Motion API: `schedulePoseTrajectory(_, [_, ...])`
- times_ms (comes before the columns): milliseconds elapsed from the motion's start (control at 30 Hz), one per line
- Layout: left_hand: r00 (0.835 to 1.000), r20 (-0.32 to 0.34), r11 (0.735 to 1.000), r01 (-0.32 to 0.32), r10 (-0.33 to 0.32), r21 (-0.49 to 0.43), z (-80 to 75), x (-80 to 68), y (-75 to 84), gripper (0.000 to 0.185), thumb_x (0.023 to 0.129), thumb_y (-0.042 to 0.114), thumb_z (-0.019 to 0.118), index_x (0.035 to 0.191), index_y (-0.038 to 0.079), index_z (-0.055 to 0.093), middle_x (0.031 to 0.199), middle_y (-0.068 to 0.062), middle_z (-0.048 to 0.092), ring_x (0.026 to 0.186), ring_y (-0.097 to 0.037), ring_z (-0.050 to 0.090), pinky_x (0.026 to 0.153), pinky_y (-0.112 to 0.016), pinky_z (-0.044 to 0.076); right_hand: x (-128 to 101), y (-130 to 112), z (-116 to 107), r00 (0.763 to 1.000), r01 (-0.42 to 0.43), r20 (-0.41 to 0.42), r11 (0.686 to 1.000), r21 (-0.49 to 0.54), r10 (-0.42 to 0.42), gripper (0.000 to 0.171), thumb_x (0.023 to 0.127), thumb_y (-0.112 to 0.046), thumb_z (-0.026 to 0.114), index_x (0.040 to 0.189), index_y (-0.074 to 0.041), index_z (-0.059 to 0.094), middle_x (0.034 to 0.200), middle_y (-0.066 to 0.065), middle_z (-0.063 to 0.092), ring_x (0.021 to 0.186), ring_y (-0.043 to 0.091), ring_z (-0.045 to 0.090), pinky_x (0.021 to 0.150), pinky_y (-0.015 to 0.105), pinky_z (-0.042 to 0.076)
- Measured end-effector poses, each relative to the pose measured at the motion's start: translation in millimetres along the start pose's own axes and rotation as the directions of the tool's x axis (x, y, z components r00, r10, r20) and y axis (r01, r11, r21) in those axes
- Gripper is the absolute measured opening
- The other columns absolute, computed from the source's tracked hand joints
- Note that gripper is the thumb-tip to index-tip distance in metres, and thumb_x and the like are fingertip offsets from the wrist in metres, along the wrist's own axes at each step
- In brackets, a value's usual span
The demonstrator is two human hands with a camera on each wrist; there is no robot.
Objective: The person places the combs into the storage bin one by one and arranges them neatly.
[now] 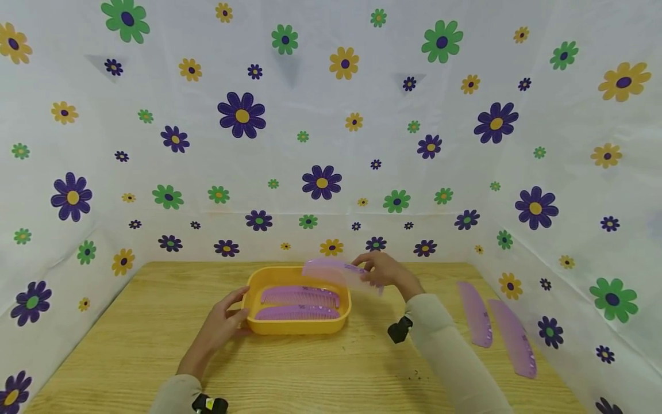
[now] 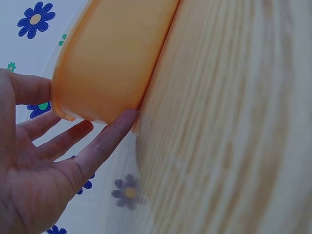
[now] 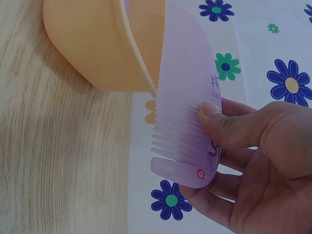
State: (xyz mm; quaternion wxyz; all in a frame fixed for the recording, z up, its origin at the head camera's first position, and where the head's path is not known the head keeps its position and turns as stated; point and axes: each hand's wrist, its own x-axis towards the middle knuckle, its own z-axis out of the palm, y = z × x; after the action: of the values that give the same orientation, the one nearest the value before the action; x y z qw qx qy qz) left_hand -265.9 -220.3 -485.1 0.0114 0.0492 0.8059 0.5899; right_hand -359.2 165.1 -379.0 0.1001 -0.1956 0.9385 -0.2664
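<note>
Flower-printed white sheeting walls in a wooden desk (image 1: 155, 345) on three sides, and near its middle sits a yellow tray (image 1: 297, 328). Two purple combs already lie inside it, side by side with their length running from 9 to 3 o'clock: the far comb (image 1: 300, 295) and the near comb (image 1: 297, 313). That much of the gathering looks done.

A third comb (image 1: 336, 272) is in the air over the tray's 1 o'clock corner, pinched at its end by the right hand (image 1: 385, 270). From the right wrist view the thumb presses on the comb's flat face and the fingers back it from behind, so this grip is clenched on the comb (image 3: 187, 112), whose teeth point toward the tray's rim (image 3: 134, 58). It has not yet been laid down; I judge it to be partway into the tray.

The left hand (image 1: 222, 322) rests at the tray's 9 o'clock side. Its fingers (image 2: 105, 141) lie straight against the tray's outer wall (image 2: 112, 58), touching and steadying it, not curled round anything, so this grip is released.

Well apart from the tray, toward 3 o'clock on the desk, two more combs lie untouched: the nearer spare comb (image 1: 476, 313) and the outer spare comb (image 1: 514, 336). By this count two are in, one is on its way and two remain
</note>
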Motion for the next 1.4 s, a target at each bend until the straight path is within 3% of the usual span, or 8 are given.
schedulePoseTrajectory(267, [1.000, -0.001, 1.000, 0.007, -0.007, -0.011, 1.5, -1.4, -3.2, 0.057, 0.104, 0.004, 0.052, 0.159, 0.006, 0.036, 0.158, -0.029, 0.036, 0.131, -0.052, 0.055, 0.081, -0.044, 0.066, 4, -12, 14, 0.999, -0.033, 0.015, 0.999, 0.001, 0.033, 0.035, 0.097, -0.003, 0.068, 0.130, -0.011, 0.070, 0.114, 0.018, 0.072, 0.082, 0.020, 0.066, 0.079, 0.035, 0.065])
schedulePoseTrajectory(600, [1.000, 0.003, 0.999, -0.010, 0.010, -0.040, 0.9, -2.5, -2.6, 0.056, 0.105, 0.003, 0.051, 0.159, 0.005, 0.035, 0.157, -0.030, 0.035, 0.132, -0.052, 0.055, 0.079, -0.043, 0.067, 10, -26, 21, 0.998, 0.041, 0.039, 0.999, -0.010, -0.040, 0.034, 0.097, -0.001, 0.067, 0.129, -0.010, 0.071, 0.112, 0.018, 0.072, 0.080, 0.020, 0.065, 0.074, 0.031, 0.064])
schedulePoseTrajectory(900, [1.000, -0.004, 1.000, -0.005, 0.005, -0.026, -0.4, -3.2, -2.0, 0.057, 0.104, 0.002, 0.052, 0.159, 0.005, 0.035, 0.156, -0.030, 0.037, 0.131, -0.052, 0.056, 0.079, -0.043, 0.067, 15, -39, 33, 0.998, 0.018, 0.052, 1.000, -0.001, -0.018, 0.034, 0.096, 0.000, 0.067, 0.126, -0.014, 0.073, 0.121, 0.018, 0.070, 0.101, 0.028, 0.065, 0.092, 0.043, 0.064])
schedulePoseTrajectory(1400, [1.000, 0.010, 0.999, -0.008, 0.008, -0.034, -1.1, 0.9, -2.2, 0.058, 0.104, 0.004, 0.052, 0.159, 0.006, 0.035, 0.158, -0.029, 0.035, 0.132, -0.052, 0.054, 0.080, -0.043, 0.067, 25, -53, 47, 0.997, 0.056, 0.057, 0.998, -0.001, -0.056, 0.032, 0.095, -0.003, 0.070, 0.126, -0.012, 0.073, 0.120, 0.015, 0.071, 0.104, 0.027, 0.064, 0.094, 0.042, 0.063])
